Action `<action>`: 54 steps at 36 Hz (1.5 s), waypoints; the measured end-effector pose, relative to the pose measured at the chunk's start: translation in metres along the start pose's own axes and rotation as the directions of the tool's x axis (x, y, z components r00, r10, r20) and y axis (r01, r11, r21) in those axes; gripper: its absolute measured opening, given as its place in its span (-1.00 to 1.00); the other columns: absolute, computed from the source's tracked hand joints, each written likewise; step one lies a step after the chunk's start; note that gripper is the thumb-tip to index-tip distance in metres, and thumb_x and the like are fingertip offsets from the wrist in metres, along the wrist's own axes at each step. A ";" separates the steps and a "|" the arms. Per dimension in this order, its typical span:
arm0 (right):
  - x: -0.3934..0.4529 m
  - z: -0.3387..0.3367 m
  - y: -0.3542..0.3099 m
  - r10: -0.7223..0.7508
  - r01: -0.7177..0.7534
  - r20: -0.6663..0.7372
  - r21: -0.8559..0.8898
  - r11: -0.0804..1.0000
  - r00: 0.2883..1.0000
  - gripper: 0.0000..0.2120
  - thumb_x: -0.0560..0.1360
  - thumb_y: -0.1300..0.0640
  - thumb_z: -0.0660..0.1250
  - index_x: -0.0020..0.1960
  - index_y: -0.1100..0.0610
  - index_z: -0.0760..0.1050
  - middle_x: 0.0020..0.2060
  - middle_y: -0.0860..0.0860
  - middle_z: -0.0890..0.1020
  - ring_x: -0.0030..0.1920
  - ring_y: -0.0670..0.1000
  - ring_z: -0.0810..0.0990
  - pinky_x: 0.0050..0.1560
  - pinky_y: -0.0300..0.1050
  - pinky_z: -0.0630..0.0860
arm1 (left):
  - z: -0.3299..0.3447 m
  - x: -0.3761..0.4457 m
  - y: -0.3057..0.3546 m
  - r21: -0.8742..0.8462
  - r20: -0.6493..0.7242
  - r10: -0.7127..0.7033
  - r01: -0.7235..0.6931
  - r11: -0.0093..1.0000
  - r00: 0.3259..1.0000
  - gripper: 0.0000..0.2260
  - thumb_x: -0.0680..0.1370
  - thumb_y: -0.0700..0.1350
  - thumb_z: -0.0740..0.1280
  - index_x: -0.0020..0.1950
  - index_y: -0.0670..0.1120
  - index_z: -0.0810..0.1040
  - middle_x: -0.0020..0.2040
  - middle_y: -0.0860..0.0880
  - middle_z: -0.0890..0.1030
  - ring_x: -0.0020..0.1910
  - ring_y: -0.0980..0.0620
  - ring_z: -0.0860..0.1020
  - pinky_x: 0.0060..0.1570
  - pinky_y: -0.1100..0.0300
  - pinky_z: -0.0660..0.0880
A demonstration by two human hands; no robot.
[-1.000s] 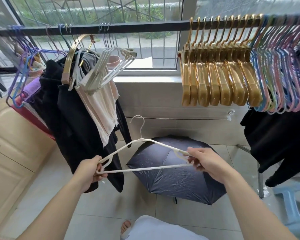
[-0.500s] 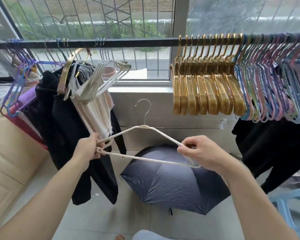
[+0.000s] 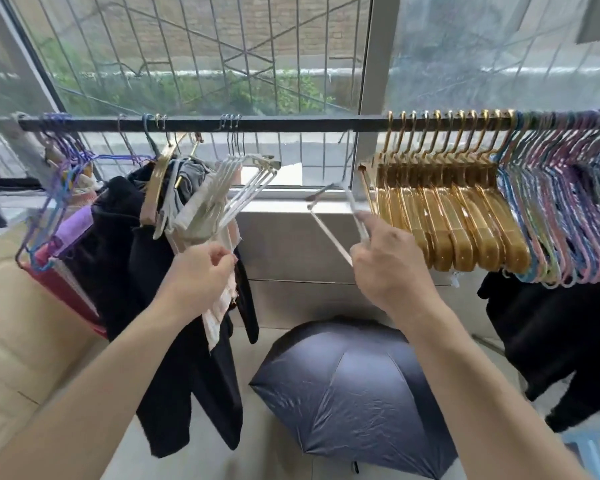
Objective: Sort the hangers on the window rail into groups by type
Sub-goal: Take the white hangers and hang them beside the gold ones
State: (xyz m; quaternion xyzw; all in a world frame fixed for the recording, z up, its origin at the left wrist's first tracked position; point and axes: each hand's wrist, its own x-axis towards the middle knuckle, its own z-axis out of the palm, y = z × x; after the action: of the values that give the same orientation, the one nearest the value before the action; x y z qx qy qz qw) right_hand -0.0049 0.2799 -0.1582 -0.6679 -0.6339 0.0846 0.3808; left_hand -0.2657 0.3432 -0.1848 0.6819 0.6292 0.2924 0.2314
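Note:
A black window rail [image 3: 291,123] runs across the view. My right hand [image 3: 388,268] grips a thin white hanger [image 3: 328,233], raised and turned edge-on just left of a packed row of gold hangers [image 3: 447,216]. Pastel wire hangers [image 3: 561,220] fill the rail's right end. A small bunch of white hangers [image 3: 232,188] hangs left of centre, and a single gold hanger [image 3: 156,181] carries clothes beside it. Purple and blue wire hangers [image 3: 59,174] sit at the far left. My left hand [image 3: 201,271] is curled in front of a beige garment, off the white hanger.
Black clothes [image 3: 136,271] hang under the rail's left part, and a black garment [image 3: 551,341] hangs under the right. An open dark umbrella [image 3: 354,393] lies on the floor below. A cream cabinet [image 3: 14,323] stands at left, a blue stool [image 3: 593,448] at bottom right.
My right hand lifted the white hanger up toward the rail and turned it. My left hand let go of the hanger's left end. The view tilted upward.

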 end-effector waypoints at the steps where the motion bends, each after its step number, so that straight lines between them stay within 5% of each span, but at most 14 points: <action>1: 0.009 0.001 -0.005 -0.006 0.005 -0.029 -0.020 1.000 1.000 -0.51 0.56 0.28 0.22 0.48 0.10 0.38 -0.17 0.07 0.55 -0.14 0.19 0.58 -0.13 0.10 0.56 | -0.008 0.005 0.000 0.120 -0.049 0.045 -0.039 0.992 0.998 -0.83 0.65 -0.06 0.27 -0.04 0.02 0.64 -0.16 0.02 0.67 -0.15 -0.01 0.63 -0.04 -0.02 0.59; 6: 0.062 0.001 -0.014 0.027 -0.046 -0.128 -0.147 0.988 0.991 -0.59 0.56 0.32 0.18 0.40 0.21 0.41 -0.14 0.14 0.54 -0.25 0.10 0.48 -0.40 -0.22 0.27 | -0.031 0.042 0.002 0.367 -0.210 0.177 -0.090 0.926 0.961 -0.84 0.66 -0.05 0.23 0.04 -0.06 0.59 -0.21 -0.04 0.57 -0.19 -0.16 0.56 -0.18 0.02 0.51; 8: 0.081 0.005 -0.010 0.077 -0.102 -0.157 -0.159 0.982 0.985 -0.64 0.55 0.32 0.16 0.33 0.21 0.44 -0.11 0.15 0.57 -0.16 0.17 0.52 -0.33 -0.10 0.30 | -0.032 0.054 0.004 0.380 -0.207 0.220 -0.128 0.916 0.953 -0.83 0.64 -0.05 0.23 0.08 -0.07 0.58 -0.17 -0.06 0.60 -0.21 -0.15 0.54 -0.21 0.04 0.47; 12: 0.107 0.012 -0.001 0.195 -0.221 -0.147 -0.185 0.958 0.970 -0.56 0.56 0.27 0.18 0.44 0.17 0.40 0.05 0.19 0.63 -0.06 0.18 0.52 -0.10 -0.04 0.40 | -0.026 0.063 0.002 0.406 -0.157 0.240 -0.159 0.900 0.958 -0.82 0.63 -0.02 0.23 0.00 -0.05 0.58 0.23 -0.17 0.62 -0.20 -0.15 0.56 -0.21 0.06 0.49; 22: 0.109 0.027 0.014 0.266 -0.305 -0.156 -0.342 0.889 0.951 -0.55 0.56 0.21 0.18 0.44 0.16 0.40 0.21 0.27 0.60 0.22 0.33 0.55 0.20 0.13 0.50 | -0.022 0.075 -0.012 0.606 -0.157 0.315 -0.160 0.779 0.936 -0.79 0.64 -0.03 0.22 -0.08 -0.11 0.55 0.23 -0.22 0.60 -0.31 -0.13 0.50 -0.31 0.08 0.40; 29: 0.109 0.028 0.020 0.187 -0.240 -0.156 -0.479 0.844 0.970 -0.68 0.61 0.04 0.18 0.28 0.16 0.47 0.09 0.21 0.63 0.00 0.24 0.56 -0.10 0.02 0.42 | -0.022 0.086 -0.008 0.633 -0.138 0.307 -0.155 0.759 0.942 -0.82 0.63 0.01 0.18 0.03 -0.10 0.43 0.17 -0.25 0.62 -0.19 -0.24 0.60 -0.12 -0.17 0.61; 33: 0.096 0.027 0.026 0.108 -0.194 -0.191 -0.519 0.832 0.976 -0.59 0.60 -0.12 0.17 0.22 0.18 0.54 -0.02 0.11 0.49 -0.09 0.12 0.42 -0.12 -0.02 0.42 | -0.018 0.082 0.002 0.696 -0.088 0.373 -0.211 0.687 0.924 -0.80 0.66 0.00 0.18 -0.01 -0.10 0.47 0.19 -0.23 0.64 0.05 -0.23 0.64 -0.19 0.04 0.52; 36: 0.086 0.030 0.029 0.006 -0.105 -0.203 -0.480 0.871 0.979 -0.60 0.61 -0.09 0.21 0.22 0.19 0.56 0.02 0.09 0.44 -0.06 0.09 0.46 -0.05 -0.02 0.51 | -0.014 0.079 0.008 0.754 -0.051 0.377 -0.212 0.622 0.925 -0.74 0.69 -0.01 0.15 0.05 -0.12 0.56 -0.05 -0.13 0.67 -0.16 -0.07 0.52 0.09 0.02 0.49; 38: 0.082 0.031 0.026 -0.064 -0.031 -0.199 -0.445 0.895 0.978 -0.64 0.61 -0.03 0.23 0.22 0.20 0.58 0.02 0.09 0.47 -0.08 0.08 0.51 -0.06 -0.02 0.58 | -0.014 0.086 0.007 0.755 -0.039 0.355 -0.205 0.623 0.934 -0.79 0.68 -0.02 0.16 0.03 -0.10 0.52 -0.04 -0.11 0.66 -0.18 -0.09 0.51 -0.07 0.05 0.45; 42: 0.077 0.023 0.019 -0.117 0.061 -0.136 -0.357 0.932 0.984 -0.69 0.63 0.01 0.26 0.25 0.16 0.58 0.08 0.06 0.47 -0.06 0.02 0.50 -0.05 -0.13 0.51 | -0.009 0.106 0.010 0.815 -0.030 0.295 -0.147 0.561 0.955 -0.82 0.68 0.01 0.16 0.08 -0.08 0.42 0.23 -0.20 0.64 0.15 -0.20 0.65 -0.32 0.10 0.37; 45: 0.075 0.015 0.018 -0.132 0.096 -0.092 -0.317 0.944 0.987 -0.72 0.64 0.03 0.26 0.24 0.16 0.58 0.10 0.05 0.46 -0.05 0.00 0.49 -0.04 -0.17 0.41 | -0.007 0.117 0.013 0.872 -0.031 0.182 -0.063 0.486 0.983 -0.64 0.68 0.03 0.13 0.40 -0.12 0.38 0.40 -0.17 0.56 0.10 -0.12 0.67 -0.24 0.11 0.44; 48: 0.072 0.012 0.017 -0.136 0.109 -0.082 -0.277 0.955 0.987 -0.75 0.65 0.05 0.25 0.20 0.15 0.58 0.08 0.03 0.46 -0.05 0.01 0.51 -0.07 -0.17 0.42 | -0.011 0.127 0.015 0.898 -0.071 0.162 -0.008 0.441 0.984 -0.50 0.65 -0.11 0.06 0.61 -0.13 0.20 0.26 -0.09 0.65 -0.22 -0.07 0.63 -0.31 0.15 0.41; 51: 0.064 0.012 0.020 -0.161 0.141 -0.062 -0.254 0.957 0.985 -0.79 0.65 0.07 0.27 0.11 0.16 0.60 0.06 0.02 0.47 -0.07 0.00 0.54 -0.05 -0.17 0.54 | -0.012 0.133 0.015 0.926 -0.060 0.152 -0.001 0.378 0.987 -0.51 0.64 -0.19 0.05 0.60 -0.13 0.22 0.03 -0.04 0.69 -0.44 0.01 0.42 -0.42 0.19 0.30; 54: 0.059 0.008 0.025 -0.190 0.175 -0.041 -0.246 0.953 0.981 -0.82 0.64 0.10 0.29 0.08 0.17 0.61 0.07 0.02 0.49 -0.08 -0.03 0.54 -0.05 -0.28 0.47 | -0.018 0.131 0.024 0.953 -0.001 0.130 -0.038 0.301 0.992 -0.53 0.63 -0.24 0.07 0.55 -0.09 0.33 0.22 0.00 0.65 -0.36 0.00 0.52 -0.37 0.19 0.41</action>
State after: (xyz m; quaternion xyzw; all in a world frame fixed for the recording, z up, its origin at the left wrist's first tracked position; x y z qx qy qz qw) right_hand 0.0206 0.3391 -0.1575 -0.6501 -0.6859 -0.0501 0.3230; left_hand -0.2560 0.4705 -0.1417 0.7070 0.6525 -0.0965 -0.2550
